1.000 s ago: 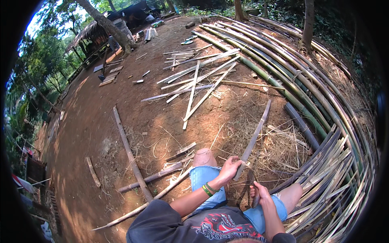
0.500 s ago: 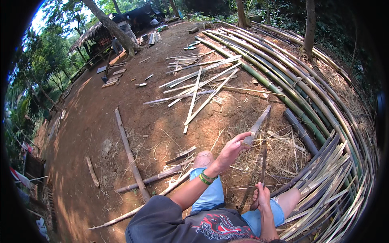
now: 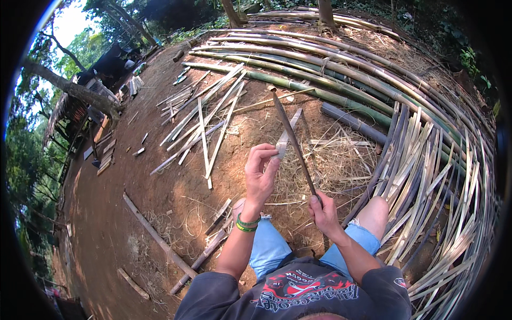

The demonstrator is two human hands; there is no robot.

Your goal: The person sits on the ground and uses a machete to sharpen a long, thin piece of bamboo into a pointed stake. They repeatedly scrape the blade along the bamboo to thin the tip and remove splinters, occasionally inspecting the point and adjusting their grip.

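My left hand (image 3: pixel 260 175) is closed on the near end of a short, pale, flat bamboo strip (image 3: pixel 289 129), which points up and away to the right. In my right hand (image 3: pixel 325 212) is the handle of a long dark machete (image 3: pixel 293 136). Its blade slants up and to the left, passing just right of the strip in the picture; I cannot tell whether the two touch. Both hands are in front of me, over my knees. A heap of thin bamboo shavings (image 3: pixel 341 165) lies on the ground beyond the machete.
Long green bamboo poles (image 3: pixel 320 90) lie across the far right. Many split bamboo strips (image 3: pixel 421 160) are piled beside my right knee. Pale slats (image 3: pixel 205 128) lie crossed ahead on the left, and a brown pole (image 3: pixel 154 229) rests on the dirt. Trees stand behind.
The machete has been raised from low by my right knee to beside the strip. My left hand has turned more upright, still holding the strip. The view has swung to the right.
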